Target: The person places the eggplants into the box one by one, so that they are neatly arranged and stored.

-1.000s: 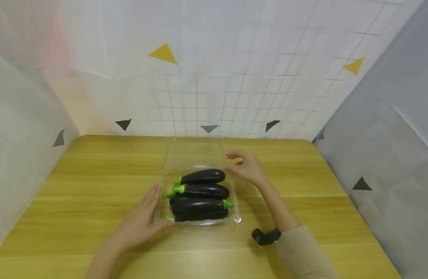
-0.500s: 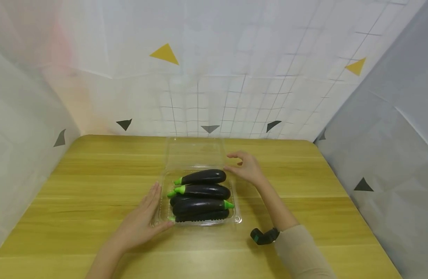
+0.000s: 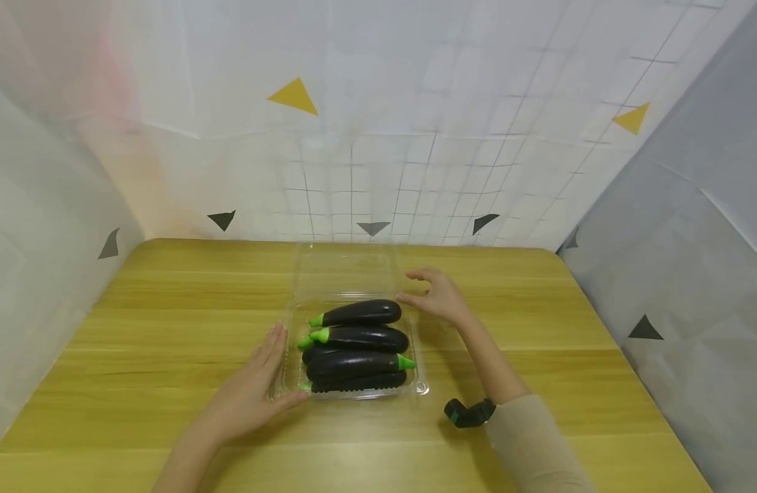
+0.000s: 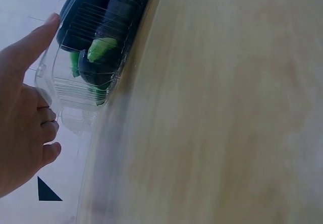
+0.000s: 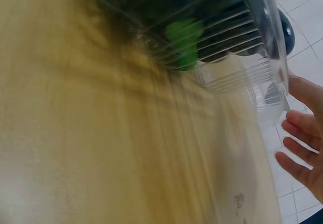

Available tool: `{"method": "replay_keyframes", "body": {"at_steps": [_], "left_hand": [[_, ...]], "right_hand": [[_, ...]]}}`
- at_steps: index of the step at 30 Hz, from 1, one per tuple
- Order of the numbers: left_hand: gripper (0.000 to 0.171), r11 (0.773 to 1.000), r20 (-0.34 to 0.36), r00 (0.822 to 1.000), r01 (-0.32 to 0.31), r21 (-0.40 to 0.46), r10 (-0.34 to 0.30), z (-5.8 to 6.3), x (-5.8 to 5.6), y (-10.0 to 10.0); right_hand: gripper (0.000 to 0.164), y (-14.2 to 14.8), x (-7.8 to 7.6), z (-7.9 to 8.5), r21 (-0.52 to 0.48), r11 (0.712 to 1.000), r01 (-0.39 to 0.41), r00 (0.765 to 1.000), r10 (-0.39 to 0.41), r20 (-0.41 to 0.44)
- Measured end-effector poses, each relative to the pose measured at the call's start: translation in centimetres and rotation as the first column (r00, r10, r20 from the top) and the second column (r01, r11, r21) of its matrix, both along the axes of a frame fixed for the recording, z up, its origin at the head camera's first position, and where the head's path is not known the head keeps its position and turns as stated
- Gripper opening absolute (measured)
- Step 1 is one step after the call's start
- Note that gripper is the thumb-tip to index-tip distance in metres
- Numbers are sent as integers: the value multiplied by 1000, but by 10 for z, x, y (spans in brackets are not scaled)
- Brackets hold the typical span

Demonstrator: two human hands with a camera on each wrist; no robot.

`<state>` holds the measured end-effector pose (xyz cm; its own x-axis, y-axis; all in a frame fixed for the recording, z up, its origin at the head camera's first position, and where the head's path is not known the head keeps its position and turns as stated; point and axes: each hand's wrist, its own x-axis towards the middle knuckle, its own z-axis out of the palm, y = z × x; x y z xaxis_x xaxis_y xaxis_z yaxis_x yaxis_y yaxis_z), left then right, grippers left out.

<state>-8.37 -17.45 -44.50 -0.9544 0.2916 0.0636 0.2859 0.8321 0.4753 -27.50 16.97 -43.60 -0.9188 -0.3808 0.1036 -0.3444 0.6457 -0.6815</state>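
Note:
Several dark purple eggplants (image 3: pixel 367 337) with green stems lie in a clear plastic clamshell container (image 3: pixel 422 387). Its transparent lid (image 3: pixel 346 270) is folded back flat toward the wall. My left hand (image 3: pixel 245 392) rests against the container's left side, fingers extended along it and thumb at the front left corner. In the left wrist view, that thumb (image 4: pixel 43 35) touches the rim. At the back right corner, near the hinge, is my right hand (image 3: pixel 436 296). Its thumb touches or nearly touches the rim; the other fingers (image 5: pixel 298 151) are bent and spread apart, gripping nothing visible.
The container stands on a wood-grain table (image 3: pixel 138 356). A white sheet wall (image 3: pixel 366 103) with yellow and dark triangles stands behind it, with more sheets at both sides. A small black device (image 3: pixel 467 413) sits at the right wrist.

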Motion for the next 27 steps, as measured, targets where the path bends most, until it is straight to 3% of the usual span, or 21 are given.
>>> {"method": "replay_keyframes", "body": {"at_steps": [8, 12, 16, 21, 27], "left_hand": [[107, 1000, 14, 1000, 1, 8, -1, 1, 0, 0], [108, 1000, 12, 1000, 4, 11, -4, 3, -1, 0], [107, 1000, -6, 1000, 6, 8, -6, 3, -2, 1], [106, 1000, -22, 1000, 7, 4, -7, 2, -3, 0], [107, 1000, -17, 1000, 12, -14, -12, 1, -1, 0]], "right_hand": [[71, 3, -6, 1, 8, 999, -54, 992, 53, 112], [70, 1, -3, 3, -48, 999, -4, 989, 11, 150], [68, -6, 3, 3, -186, 979, 87, 982, -53, 181], [61, -15, 7, -2, -355, 924, 144, 985, -101, 136], [43, -21, 9, -7, -399, 904, 157, 988, -142, 67]]}}
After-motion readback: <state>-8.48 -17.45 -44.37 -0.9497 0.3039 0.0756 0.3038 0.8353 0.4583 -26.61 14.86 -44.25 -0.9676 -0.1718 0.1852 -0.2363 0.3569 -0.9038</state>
